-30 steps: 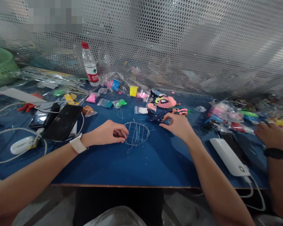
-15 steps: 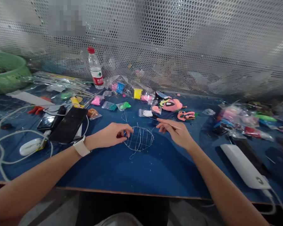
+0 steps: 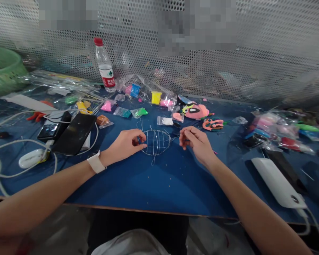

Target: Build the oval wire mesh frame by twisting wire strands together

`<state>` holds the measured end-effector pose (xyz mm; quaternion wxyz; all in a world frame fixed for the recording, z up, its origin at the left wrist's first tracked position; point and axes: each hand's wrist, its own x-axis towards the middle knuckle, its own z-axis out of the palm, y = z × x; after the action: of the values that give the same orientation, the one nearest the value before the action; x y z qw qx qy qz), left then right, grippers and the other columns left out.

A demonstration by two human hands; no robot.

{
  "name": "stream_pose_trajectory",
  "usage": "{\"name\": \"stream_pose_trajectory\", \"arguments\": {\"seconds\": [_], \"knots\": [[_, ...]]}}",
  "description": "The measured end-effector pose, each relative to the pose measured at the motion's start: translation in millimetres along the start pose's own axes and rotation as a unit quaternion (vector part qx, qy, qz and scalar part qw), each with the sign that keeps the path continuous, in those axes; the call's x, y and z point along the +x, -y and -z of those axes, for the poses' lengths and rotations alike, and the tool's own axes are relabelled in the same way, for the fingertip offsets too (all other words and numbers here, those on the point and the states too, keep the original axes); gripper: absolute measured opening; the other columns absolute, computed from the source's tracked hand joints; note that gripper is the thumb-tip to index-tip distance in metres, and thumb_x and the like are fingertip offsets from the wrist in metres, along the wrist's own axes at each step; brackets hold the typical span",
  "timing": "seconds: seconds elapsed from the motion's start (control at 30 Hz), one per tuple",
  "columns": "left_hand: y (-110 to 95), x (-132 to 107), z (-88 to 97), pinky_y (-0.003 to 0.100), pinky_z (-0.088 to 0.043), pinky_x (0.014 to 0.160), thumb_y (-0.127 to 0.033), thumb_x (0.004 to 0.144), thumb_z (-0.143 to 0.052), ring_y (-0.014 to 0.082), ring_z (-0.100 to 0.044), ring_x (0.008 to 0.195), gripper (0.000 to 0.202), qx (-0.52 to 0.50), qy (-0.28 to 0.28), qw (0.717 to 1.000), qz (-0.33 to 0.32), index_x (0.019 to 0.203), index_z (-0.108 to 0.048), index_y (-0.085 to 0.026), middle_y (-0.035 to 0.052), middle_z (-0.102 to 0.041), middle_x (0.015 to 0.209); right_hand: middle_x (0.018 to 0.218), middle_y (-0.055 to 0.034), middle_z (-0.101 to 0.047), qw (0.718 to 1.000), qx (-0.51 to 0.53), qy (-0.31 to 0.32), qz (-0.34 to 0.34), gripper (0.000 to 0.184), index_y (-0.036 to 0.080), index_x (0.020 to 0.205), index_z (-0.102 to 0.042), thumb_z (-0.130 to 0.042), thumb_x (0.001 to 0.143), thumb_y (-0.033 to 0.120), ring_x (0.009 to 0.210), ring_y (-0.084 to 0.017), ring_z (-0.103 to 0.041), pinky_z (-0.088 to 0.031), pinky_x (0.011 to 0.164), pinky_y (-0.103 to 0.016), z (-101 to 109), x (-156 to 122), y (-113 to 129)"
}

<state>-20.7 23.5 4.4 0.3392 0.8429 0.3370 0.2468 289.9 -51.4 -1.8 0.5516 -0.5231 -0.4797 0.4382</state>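
Observation:
An oval wire mesh frame (image 3: 156,142) lies on the blue table (image 3: 159,180) in front of me. My left hand (image 3: 126,144), with a white watch on the wrist, pinches the frame's left rim between thumb and fingers. My right hand (image 3: 195,141) is just off the frame's right rim, fingers curled into a pinch on a thin piece of wire that points toward the frame. Pink and orange clay figures (image 3: 197,111) lie just beyond my right hand.
A water bottle (image 3: 104,67) stands by the perforated metal screen, with small clay packets (image 3: 138,112) near it. Two phones (image 3: 74,132), cables and a white mouse (image 3: 30,158) lie left, a green basket (image 3: 2,71) far left. A white power bank (image 3: 278,182) and bagged items sit right.
My right hand drew back from the spot near the clay figures with a thin wire and now pinches it beside the frame. Another person's hand at the right edge has left the view.

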Motion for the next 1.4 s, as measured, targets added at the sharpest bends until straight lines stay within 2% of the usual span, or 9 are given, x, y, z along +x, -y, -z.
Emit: {"name": "stream_pose_trajectory", "arguments": {"seconds": [0.13,0.27,0.37,0.43,0.53,0.6,0.83,1.13,1.4], "knots": [[0.4,-0.2,-3.4,0.025,-0.053,0.066,-0.030,0.092,-0.082,0.0122,-0.068,0.070,0.017,-0.010,-0.011,1.000,0.015,0.100,-0.073,-0.020,-0.0005,-0.074,0.084,0.078,-0.0012,-0.074,0.998,0.024,0.008,-0.065,0.030,0.022,0.095,-0.071,-0.088,0.085,0.045,0.060,-0.016,-0.068,-0.047,0.044,-0.024,-9.8,-7.3,5.5],[0.2,-0.1,-6.2,0.026,-0.055,0.067,-0.033,0.093,-0.082,0.0123,-0.068,0.071,0.021,-0.040,0.004,0.999,0.017,0.106,-0.072,-0.021,0.0000,-0.074,0.089,0.088,-0.0056,-0.078,0.992,0.036,0.028,-0.116,0.033,0.020,0.093,-0.071,-0.089,0.083,0.046,0.063,-0.016,-0.070,-0.046,0.044,-0.024,-19.8,-13.6,8.8],[-0.1,-0.1,-7.0,0.026,-0.056,0.067,-0.031,0.090,-0.084,0.0112,-0.068,0.069,0.035,-0.068,-0.004,0.997,0.017,0.117,-0.063,-0.022,-0.0008,-0.074,0.095,0.093,-0.0073,-0.078,0.989,0.040,0.047,-0.136,0.035,0.019,0.093,-0.074,-0.091,0.082,0.047,0.065,-0.015,-0.070,-0.046,0.045,-0.023,-25.1,-15.9,7.7],[-0.2,-0.1,-6.7,0.026,-0.053,0.064,-0.030,0.088,-0.085,0.0106,-0.065,0.066,0.035,-0.070,-0.013,0.997,0.024,0.110,-0.059,-0.021,-0.0018,-0.072,0.092,0.092,-0.0071,-0.077,0.987,0.045,0.051,-0.147,0.036,0.018,0.093,-0.076,-0.091,0.082,0.049,0.064,-0.014,-0.068,-0.044,0.043,-0.023,-26.7,-16.5,6.2],[0.3,0.0,-5.9,0.026,-0.050,0.063,-0.034,0.090,-0.084,0.0113,-0.063,0.068,0.027,-0.037,-0.003,0.999,0.015,0.087,-0.061,-0.020,-0.0006,-0.069,0.086,0.092,-0.0055,-0.073,0.986,0.052,0.049,-0.153,0.037,0.018,0.091,-0.079,-0.092,0.081,0.050,0.062,-0.011,-0.062,-0.040,0.042,-0.021,-26.7,-16.7,4.2],[0.7,0.3,-5.8,0.027,-0.052,0.066,-0.036,0.092,-0.082,0.0119,-0.064,0.071,0.024,-0.028,0.005,1.000,0.004,0.083,-0.067,-0.019,0.0014,-0.071,0.091,0.093,-0.0051,-0.072,0.985,0.058,0.049,-0.157,0.036,0.018,0.092,-0.081,-0.093,0.081,0.049,0.062,-0.010,-0.061,-0.039,0.041,-0.021,-26.3,-16.7,3.5],[0.5,3.1,-7.4,0.027,-0.055,0.068,-0.037,0.095,-0.078,0.0130,-0.069,0.076,0.014,-0.068,0.015,0.997,0.030,0.094,-0.085,-0.025,0.0038,-0.078,0.106,0.095,-0.0040,-0.076,0.982,0.079,0.036,-0.166,0.042,0.020,0.106,-0.074,-0.095,0.079,0.045,0.060,-0.011,-0.065,-0.041,0.041,-0.020,-30.7,-15.9,5.1],[1.7,6.9,-3.3,0.025,-0.053,0.064,-0.029,0.095,-0.072,0.0118,-0.068,0.073,0.014,-0.073,0.071,0.994,0.028,0.097,-0.084,-0.023,0.0045,-0.080,0.105,0.109,-0.0081,-0.080,0.982,0.059,0.066,-0.168,0.042,0.021,0.108,-0.071,-0.092,0.084,0.048,0.063,-0.012,-0.070,-0.045,0.041,-0.021,-33.1,-15.6,5.3],[1.8,5.2,-2.6,0.026,-0.057,0.066,-0.031,0.095,-0.072,0.0114,-0.066,0.070,0.013,-0.074,0.075,0.994,0.011,0.097,-0.083,-0.024,0.0043,-0.080,0.105,0.119,-0.0116,-0.081,0.980,0.043,0.101,-0.167,0.035,0.023,0.109,-0.076,-0.086,0.090,0.050,0.072,-0.017,-0.077,-0.051,0.042,-0.021,-32.2,-17.3,6.5]]}}
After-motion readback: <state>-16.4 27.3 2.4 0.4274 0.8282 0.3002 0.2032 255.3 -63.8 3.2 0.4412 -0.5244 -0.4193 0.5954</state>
